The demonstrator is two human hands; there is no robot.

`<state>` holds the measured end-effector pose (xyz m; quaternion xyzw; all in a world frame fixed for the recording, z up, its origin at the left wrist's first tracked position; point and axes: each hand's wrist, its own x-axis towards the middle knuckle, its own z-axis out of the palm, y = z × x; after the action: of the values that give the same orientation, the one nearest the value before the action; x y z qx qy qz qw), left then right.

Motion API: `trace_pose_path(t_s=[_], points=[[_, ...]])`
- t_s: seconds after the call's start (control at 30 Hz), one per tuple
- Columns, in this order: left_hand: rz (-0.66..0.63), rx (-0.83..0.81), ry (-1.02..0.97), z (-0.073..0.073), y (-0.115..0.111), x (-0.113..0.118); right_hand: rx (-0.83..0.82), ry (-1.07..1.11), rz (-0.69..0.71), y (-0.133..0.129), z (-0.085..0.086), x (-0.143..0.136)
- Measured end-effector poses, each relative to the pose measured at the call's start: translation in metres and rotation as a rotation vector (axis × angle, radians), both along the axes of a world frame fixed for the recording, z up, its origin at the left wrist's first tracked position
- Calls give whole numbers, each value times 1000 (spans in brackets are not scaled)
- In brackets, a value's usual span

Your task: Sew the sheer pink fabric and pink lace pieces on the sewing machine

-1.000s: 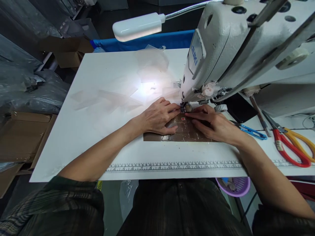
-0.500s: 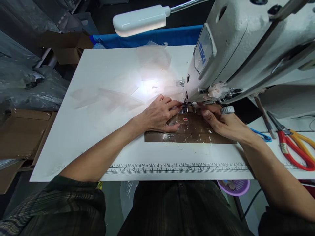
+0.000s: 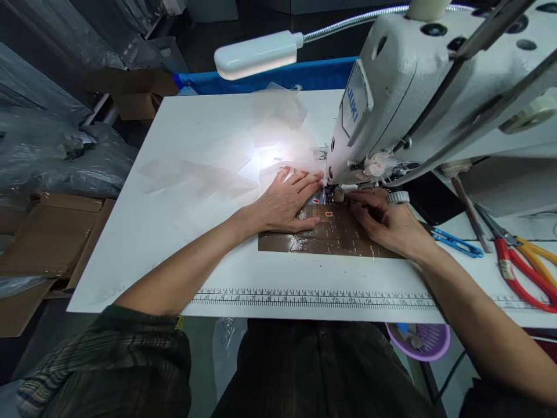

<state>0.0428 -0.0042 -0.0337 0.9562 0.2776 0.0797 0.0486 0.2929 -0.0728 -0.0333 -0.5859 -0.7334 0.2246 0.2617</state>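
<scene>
My left hand (image 3: 289, 203) lies flat with its fingers spread, pressing sheer whitish fabric (image 3: 278, 119) beside the presser foot (image 3: 334, 194) of a white sewing machine (image 3: 378, 98). Its thumb rests on a brown taped sheet (image 3: 300, 242) in front of the foot. Just right of the foot, my right hand (image 3: 385, 217) has thumb and fingers pinched together. Whatever lies between those fingertips is too small and hidden to name. A small red-marked piece (image 3: 315, 201) shows between my left fingers and the foot, and a similar red mark (image 3: 329, 214) is on the brown sheet.
A lamp (image 3: 259, 55) on a bendable neck hangs over the white table (image 3: 143, 244). Blue thread snips (image 3: 459, 242) and red-and-orange-handled scissors (image 3: 517, 267) lie at right. A printed ruler (image 3: 313, 299) runs along the front edge. A purple basket (image 3: 424, 342) sits below; cardboard boxes (image 3: 52, 235) stand left.
My left fingers have flattened and spread, and a red-marked piece now shows beside them. My right hand has shifted slightly, fingers still together. The camera view has moved a little.
</scene>
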Motion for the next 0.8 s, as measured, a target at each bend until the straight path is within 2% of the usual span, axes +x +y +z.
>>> trace_pose_path(t_s=[0.1, 0.2, 0.3, 0.37, 0.43, 0.5, 0.6, 0.67, 0.73, 0.8], points=[[18, -11, 53, 7, -1, 1, 11, 7, 8, -1, -4, 1], [-12, -37, 112, 22, 10, -1, 32, -12, 6, -1, -11, 2], [-22, -29, 85, 42, 38, -6, 59, -70, -26, -2, -17, 1], [69, 24, 44, 52, 64, -9, 89, -114, -51, -3, -19, 0], [199, 60, 35, 56, 92, -13, 133, -140, -56, -3, -21, -1], [296, 6, 42, 50, 119, -17, 188, -140, -31, -3, -21, -2], [368, -111, -16, 32, 156, -25, 242, -129, 10, -2, -22, -2], [413, -94, -78, 19, 176, -30, 235, -140, -1, -2, -22, -1], [466, -58, -80, 13, 190, -35, 210, -167, -41, -2, -23, -1], [501, -54, -36, 12, 195, -38, 181, -176, -63, -2, -22, -1]])
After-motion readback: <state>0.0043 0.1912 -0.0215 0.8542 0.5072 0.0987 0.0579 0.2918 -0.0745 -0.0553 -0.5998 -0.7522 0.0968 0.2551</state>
